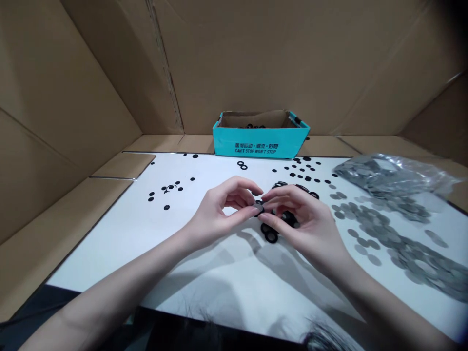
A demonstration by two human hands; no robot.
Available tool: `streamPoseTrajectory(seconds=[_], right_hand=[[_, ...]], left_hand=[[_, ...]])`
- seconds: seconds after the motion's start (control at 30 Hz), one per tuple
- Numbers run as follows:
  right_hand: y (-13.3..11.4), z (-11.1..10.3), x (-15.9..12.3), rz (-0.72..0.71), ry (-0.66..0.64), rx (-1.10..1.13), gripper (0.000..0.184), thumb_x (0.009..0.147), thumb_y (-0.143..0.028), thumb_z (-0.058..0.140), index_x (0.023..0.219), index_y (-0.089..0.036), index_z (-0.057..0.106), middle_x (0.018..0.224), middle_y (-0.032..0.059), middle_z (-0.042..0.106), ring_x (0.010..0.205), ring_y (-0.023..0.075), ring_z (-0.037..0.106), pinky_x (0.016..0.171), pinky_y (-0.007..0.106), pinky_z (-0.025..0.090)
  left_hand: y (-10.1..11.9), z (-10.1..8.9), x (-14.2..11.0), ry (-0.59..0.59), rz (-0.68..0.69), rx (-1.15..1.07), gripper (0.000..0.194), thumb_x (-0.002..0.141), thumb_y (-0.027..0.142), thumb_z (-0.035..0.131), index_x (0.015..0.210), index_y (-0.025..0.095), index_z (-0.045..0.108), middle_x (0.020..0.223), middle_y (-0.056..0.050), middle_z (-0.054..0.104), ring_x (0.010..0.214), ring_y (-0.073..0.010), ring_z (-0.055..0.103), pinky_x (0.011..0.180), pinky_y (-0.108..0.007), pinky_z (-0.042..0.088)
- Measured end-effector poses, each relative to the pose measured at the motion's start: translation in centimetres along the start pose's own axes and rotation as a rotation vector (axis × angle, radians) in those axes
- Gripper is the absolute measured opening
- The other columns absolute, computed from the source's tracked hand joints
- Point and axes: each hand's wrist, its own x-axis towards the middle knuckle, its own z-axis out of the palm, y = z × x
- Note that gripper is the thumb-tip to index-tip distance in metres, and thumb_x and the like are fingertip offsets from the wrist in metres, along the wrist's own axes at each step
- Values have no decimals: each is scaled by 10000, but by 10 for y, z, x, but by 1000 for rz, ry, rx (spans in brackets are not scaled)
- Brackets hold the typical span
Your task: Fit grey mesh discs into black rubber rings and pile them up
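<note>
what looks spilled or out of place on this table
Grey metal discs lie strewn across the right of the white tabletop, spreading from a clear plastic bag. Black rings are also scattered loosely over the surface, outside the teal box.

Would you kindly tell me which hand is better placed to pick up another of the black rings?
Probably the right hand: its fingers sit among the black rings, while the left hand is farther off, its fingertips at a grey disc.

Bright light throws soft shadows from the bare left hand point(214, 214) onto the white tabletop point(109, 229); wide-lens distortion bows the brown cardboard walls point(73, 87).
</note>
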Motion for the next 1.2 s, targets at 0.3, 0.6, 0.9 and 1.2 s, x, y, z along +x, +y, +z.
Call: streamPoseTrajectory(seconds=[0.3, 0.6, 0.9, 1.2], right_hand=[[1, -4, -4, 4, -10, 12, 211, 789, -164, 724, 884, -267, 566, 642, -67, 633, 642, 155, 664, 651, 297, 489], [4, -2, -6, 35, -36, 55, 253, 767, -161, 717, 878, -268, 517, 648, -77, 596, 663, 157, 669, 667, 299, 509], [6, 0, -8, -42, -13, -44, 255, 769, -123, 683, 894, -279, 525, 658, -69, 655, 638, 162, 679, 651, 308, 504], [7, -1, -7, 26, 20, -47, 263, 767, -203, 762, 879, -273, 535, 694, -49, 689, 701, 184, 708, 705, 339, 508]], left_hand=[[6, -5, 3, -190, 52, 177, 172, 901, 170, 660, 1054, 199, 589, 926, -14, 688, 786, -115, 673, 764, -240, 576], [12, -10, 3, -288, 5, 274, 199, 900, 118, 613, 1076, 208, 584, 863, 8, 675, 776, -122, 667, 767, -253, 558], [14, -3, 2, -291, 4, 433, 209, 926, 120, 590, 1096, 241, 586, 847, 24, 668, 738, -121, 650, 699, -241, 505], [6, 2, -2, -87, 28, 202, 249, 936, 186, 650, 1164, 210, 555, 868, 5, 664, 804, -121, 664, 756, -244, 536]])
